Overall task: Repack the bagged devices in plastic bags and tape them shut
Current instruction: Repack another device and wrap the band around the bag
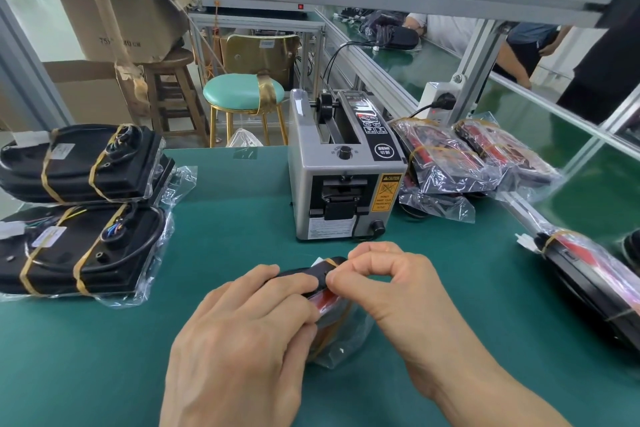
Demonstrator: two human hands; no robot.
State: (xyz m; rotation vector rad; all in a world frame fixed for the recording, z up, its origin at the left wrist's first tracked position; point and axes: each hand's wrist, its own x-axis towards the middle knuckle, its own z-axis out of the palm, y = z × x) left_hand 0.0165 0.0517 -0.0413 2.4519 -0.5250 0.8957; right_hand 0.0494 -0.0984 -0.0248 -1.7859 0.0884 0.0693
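Plastic-bagged device (329,315) gripped by left hand (242,333); right hand (388,284) fingers pinch its top.

We see one black device (313,276) with red parts and tan bands, partly inside a clear plastic bag (341,345), standing on edge on the green mat just before the grey tape dispenser (343,170). Two bagged black devices (86,204) lie stacked at our left, flat sides up. More bagged devices (467,156) lie right of the dispenser, one (595,274) nearer the right edge.
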